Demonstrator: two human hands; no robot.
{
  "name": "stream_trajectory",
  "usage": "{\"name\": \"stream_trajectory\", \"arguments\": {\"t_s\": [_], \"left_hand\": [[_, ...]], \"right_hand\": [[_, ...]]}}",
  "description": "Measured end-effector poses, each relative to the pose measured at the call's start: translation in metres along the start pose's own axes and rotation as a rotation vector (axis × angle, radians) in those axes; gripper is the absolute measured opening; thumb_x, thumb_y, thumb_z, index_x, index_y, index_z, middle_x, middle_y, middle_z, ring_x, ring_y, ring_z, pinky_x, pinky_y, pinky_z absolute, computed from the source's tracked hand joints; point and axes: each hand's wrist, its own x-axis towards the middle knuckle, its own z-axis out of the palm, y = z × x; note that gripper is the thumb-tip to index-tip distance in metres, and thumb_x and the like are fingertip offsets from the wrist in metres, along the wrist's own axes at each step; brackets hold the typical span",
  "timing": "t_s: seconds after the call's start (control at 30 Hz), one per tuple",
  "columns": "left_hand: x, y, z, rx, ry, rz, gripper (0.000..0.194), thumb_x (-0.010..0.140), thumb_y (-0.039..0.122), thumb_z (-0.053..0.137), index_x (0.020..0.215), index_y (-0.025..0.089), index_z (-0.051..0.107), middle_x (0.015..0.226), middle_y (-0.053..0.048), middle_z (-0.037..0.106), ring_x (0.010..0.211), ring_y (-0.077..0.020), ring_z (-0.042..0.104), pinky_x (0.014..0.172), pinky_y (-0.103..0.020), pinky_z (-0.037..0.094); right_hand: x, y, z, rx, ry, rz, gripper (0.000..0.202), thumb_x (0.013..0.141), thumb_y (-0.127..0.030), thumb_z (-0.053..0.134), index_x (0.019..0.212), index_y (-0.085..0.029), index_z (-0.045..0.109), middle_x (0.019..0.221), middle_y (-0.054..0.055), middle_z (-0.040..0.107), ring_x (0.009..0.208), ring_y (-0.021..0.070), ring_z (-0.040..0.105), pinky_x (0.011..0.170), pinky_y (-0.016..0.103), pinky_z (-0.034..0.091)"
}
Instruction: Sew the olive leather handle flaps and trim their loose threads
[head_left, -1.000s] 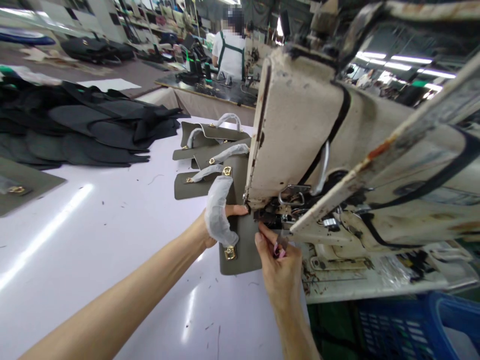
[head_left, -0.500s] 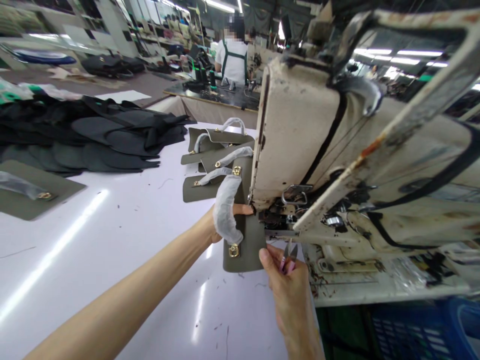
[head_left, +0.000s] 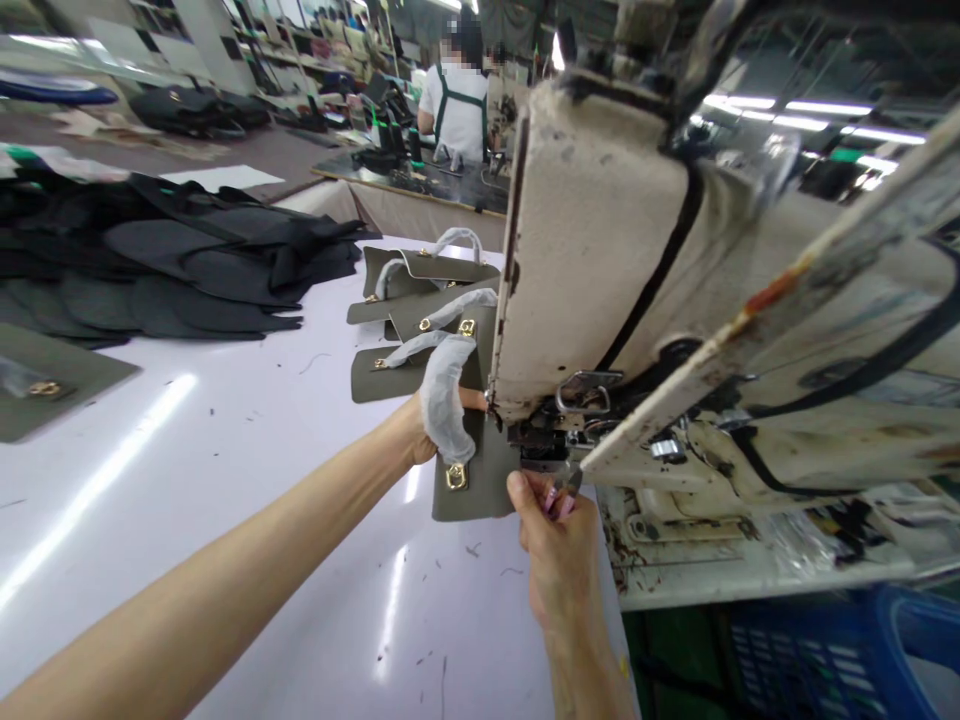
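Observation:
An olive-grey bag panel (head_left: 491, 472) lies at the head of a worn cream sewing machine (head_left: 585, 240), its right edge under the needle area. On it stands a curved handle (head_left: 446, 405) wrapped in white film, fixed by gold buckles (head_left: 456, 476). My left hand (head_left: 424, 438) reaches beneath the handle, fingers stretched over the panel towards the machine; the handle hides part of the hand. With thumb and forefinger, my right hand (head_left: 553, 535) pinches the panel's near right edge. Pink-handled thread snips (head_left: 561, 497) are tucked in that same hand, blades pointing up.
Several similar panels with wrapped handles (head_left: 409, 350) lie behind mine on the white table (head_left: 300, 560). Dark cut pieces (head_left: 172, 250) are heaped at the left, near another olive panel (head_left: 75, 390). A blue basket (head_left: 810, 650) sits lower right. A co-worker (head_left: 459, 105) sits farther back.
The view has shifted slightly, so most things appear a little further left and higher. The panel has slid slightly away from me along the machine, both hands staying on it.

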Motion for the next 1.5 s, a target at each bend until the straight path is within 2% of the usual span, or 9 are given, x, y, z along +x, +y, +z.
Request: {"name": "stream_trajectory", "arguments": {"t_s": [0.1,0.23,0.4,0.47,0.57,0.73,1.03,1.33,1.5], "left_hand": [[0.005,0.005,-0.001,0.034,-0.102,-0.094,0.016,0.069,0.015,0.071,0.082,0.005,0.072,0.075,-0.014,0.075,0.069,-0.0293,0.072,0.065,-0.040,0.059],[0.016,0.007,-0.002,0.061,-0.135,-0.131,0.014,0.071,0.017,0.071,0.077,0.005,0.069,0.064,-0.011,0.071,0.064,-0.0266,0.070,0.062,-0.037,0.057],[0.019,0.008,-0.003,0.085,-0.164,-0.136,0.017,0.069,0.018,0.071,0.078,0.004,0.070,0.068,-0.014,0.072,0.063,-0.0265,0.070,0.060,-0.034,0.056],[0.017,0.008,-0.002,0.091,-0.167,-0.121,0.018,0.069,0.018,0.070,0.081,0.004,0.070,0.071,-0.015,0.073,0.066,-0.0263,0.070,0.060,-0.033,0.056],[0.016,0.008,-0.002,0.099,-0.159,-0.106,0.018,0.072,0.017,0.068,0.083,0.003,0.069,0.073,-0.014,0.074,0.074,-0.0290,0.072,0.065,-0.034,0.056],[0.021,0.006,-0.003,0.088,-0.157,-0.115,0.019,0.068,0.016,0.073,0.081,0.003,0.069,0.075,-0.018,0.074,0.078,-0.0346,0.072,0.070,-0.043,0.057],[0.025,0.009,-0.005,0.059,-0.156,-0.102,0.008,0.067,0.009,0.072,0.072,0.005,0.067,0.064,-0.009,0.071,0.059,-0.0207,0.066,0.073,-0.039,0.057],[0.034,0.012,-0.010,0.041,-0.232,-0.141,0.020,0.068,0.015,0.074,0.086,0.006,0.071,0.070,-0.010,0.074,0.065,-0.0229,0.067,0.076,-0.042,0.059],[0.039,0.013,-0.016,0.002,-0.213,-0.108,0.019,0.067,0.013,0.073,0.086,0.007,0.069,0.069,-0.008,0.073,0.059,-0.0185,0.065,0.072,-0.038,0.060]], "right_hand": [[0.004,-0.002,0.003,0.003,0.029,0.003,0.037,0.083,-0.047,0.068,0.065,-0.014,0.064,0.053,-0.004,0.039,0.050,0.0095,0.032,0.044,0.023,0.026],[-0.001,-0.002,0.012,0.093,0.075,0.041,0.034,0.081,-0.046,0.072,0.070,-0.014,0.067,0.058,-0.002,0.050,0.057,0.0123,0.044,0.052,0.023,0.037],[-0.018,0.002,0.026,0.142,0.152,0.090,0.042,0.075,-0.047,0.077,0.055,-0.017,0.055,0.053,-0.006,0.035,0.053,0.0095,0.031,0.049,0.023,0.029],[-0.023,0.002,0.030,0.152,0.162,0.127,0.043,0.076,-0.050,0.075,0.057,-0.015,0.059,0.053,-0.007,0.032,0.051,0.0088,0.027,0.047,0.023,0.026],[-0.025,0.003,0.034,0.152,0.168,0.148,0.044,0.078,-0.055,0.072,0.066,-0.013,0.069,0.053,-0.005,0.039,0.049,0.0090,0.031,0.045,0.023,0.027],[-0.024,0.009,0.039,0.073,0.225,0.066,0.048,0.084,-0.058,0.064,0.061,-0.016,0.063,0.049,-0.003,0.045,0.046,0.0110,0.040,0.043,0.024,0.033],[-0.015,0.014,0.049,0.085,0.276,0.070,0.048,0.086,-0.058,0.063,0.063,-0.016,0.064,0.053,0.000,0.052,0.051,0.0132,0.046,0.048,0.025,0.036],[-0.007,0.013,0.063,0.166,0.348,0.068,0.043,0.085,-0.052,0.066,0.064,-0.015,0.062,0.056,-0.003,0.041,0.056,0.0116,0.037,0.050,0.023,0.033],[-0.005,0.014,0.074,0.244,0.368,0.020,0.040,0.085,-0.048,0.068,0.065,-0.014,0.064,0.059,-0.002,0.048,0.061,0.0124,0.041,0.056,0.022,0.037]]}}
